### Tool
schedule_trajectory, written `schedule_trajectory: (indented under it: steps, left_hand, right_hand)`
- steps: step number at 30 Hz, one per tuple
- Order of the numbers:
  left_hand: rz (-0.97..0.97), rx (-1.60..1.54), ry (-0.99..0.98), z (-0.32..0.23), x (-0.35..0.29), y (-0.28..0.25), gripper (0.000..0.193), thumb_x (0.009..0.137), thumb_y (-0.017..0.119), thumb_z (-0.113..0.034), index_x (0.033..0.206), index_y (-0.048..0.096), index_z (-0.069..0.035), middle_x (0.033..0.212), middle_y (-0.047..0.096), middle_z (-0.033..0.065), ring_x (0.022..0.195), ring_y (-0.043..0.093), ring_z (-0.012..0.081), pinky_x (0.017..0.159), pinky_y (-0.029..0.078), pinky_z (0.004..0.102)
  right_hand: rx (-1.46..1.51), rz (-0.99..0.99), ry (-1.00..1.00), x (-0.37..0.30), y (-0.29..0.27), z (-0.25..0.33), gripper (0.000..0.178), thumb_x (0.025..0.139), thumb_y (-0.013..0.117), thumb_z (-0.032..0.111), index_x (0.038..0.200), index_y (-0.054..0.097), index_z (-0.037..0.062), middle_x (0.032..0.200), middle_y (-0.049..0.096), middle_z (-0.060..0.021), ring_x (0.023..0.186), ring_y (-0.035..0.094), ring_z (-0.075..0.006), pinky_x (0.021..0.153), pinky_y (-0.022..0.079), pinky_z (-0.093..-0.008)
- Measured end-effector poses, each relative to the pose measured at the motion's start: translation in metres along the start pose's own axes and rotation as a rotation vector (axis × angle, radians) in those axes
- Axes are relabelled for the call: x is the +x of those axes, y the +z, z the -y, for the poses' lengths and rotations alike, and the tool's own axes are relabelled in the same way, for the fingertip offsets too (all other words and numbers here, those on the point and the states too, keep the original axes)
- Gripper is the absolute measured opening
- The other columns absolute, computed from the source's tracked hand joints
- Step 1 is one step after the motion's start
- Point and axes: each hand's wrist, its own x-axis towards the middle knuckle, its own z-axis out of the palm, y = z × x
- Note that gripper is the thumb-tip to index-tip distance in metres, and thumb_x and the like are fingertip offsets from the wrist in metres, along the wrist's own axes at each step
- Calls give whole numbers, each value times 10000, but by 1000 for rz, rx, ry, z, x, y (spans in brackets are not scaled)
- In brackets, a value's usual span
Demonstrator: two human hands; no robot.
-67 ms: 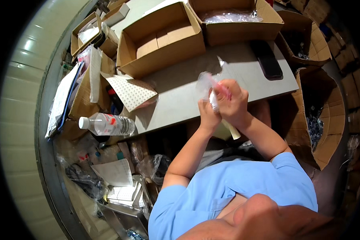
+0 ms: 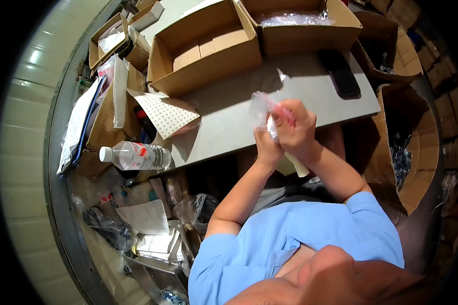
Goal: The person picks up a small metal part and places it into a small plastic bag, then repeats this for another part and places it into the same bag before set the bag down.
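Now, my left hand [image 2: 268, 148]: closed, thumb up, pinching the shiny lower part of some clear plastic [image 2: 258, 105], just beside my other hand.
My right hand [image 2: 298, 127]: fingers curled tight around a pink piece [image 2: 287, 116]; I can't tell whether it lies inside the plastic or against it.
Clear plastic: up in front of me, over the near edge of the table, its loose end flaring out to the left above my left hand.
Pale strip [image 2: 296, 165]: poking out below my hands, its upper end hidden by them.
Table [image 2: 219, 134]: grey-white, its near edge running just past my wrists.
Phone [image 2: 341, 76]: dark, lying flat toward the right end.
Dotted sheet [image 2: 167, 114]: left of my hands, tilted, one corner over the tabletop.
Bottle [image 2: 137, 156]: clear, on its side in the picture, white cap pointing left.
Shallow carton [image 2: 208, 70]: open, at the back of the table.
Second carton [image 2: 310, 39]: beside it, holding clear plastic.
Tall carton [image 2: 423, 152]: right of the table, with small bluish pieces [image 2: 401, 165] in it.
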Motion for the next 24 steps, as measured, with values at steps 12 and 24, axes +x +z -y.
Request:
schedule_trajectory:
  steps: [12, 24]
  left_hand:
    - [126, 17, -327, -6, 37, -44, 355, 862, 674, -295, 1034, 551, -10, 850, 658, 117, 775, 626, 193, 709, 491, 328]
    - [180, 523, -208, 2, 22, -40, 604, 672, 798, -168, 1172, 494, -17, 999, 639, 187, 959, 618, 373, 813, 485, 415]
  right_hand:
    - [388, 419, 280, 32, -32, -72, 364, 908, 626, 198, 1228, 500, 79, 962, 592, -86, 851, 552, -134, 801, 461, -262]
    - [142, 601, 181, 20, -46, -74, 632, 730, 754, 90, 1298, 479, 55, 1184, 586, -133, 1086, 578, -274, 938, 458, -335]
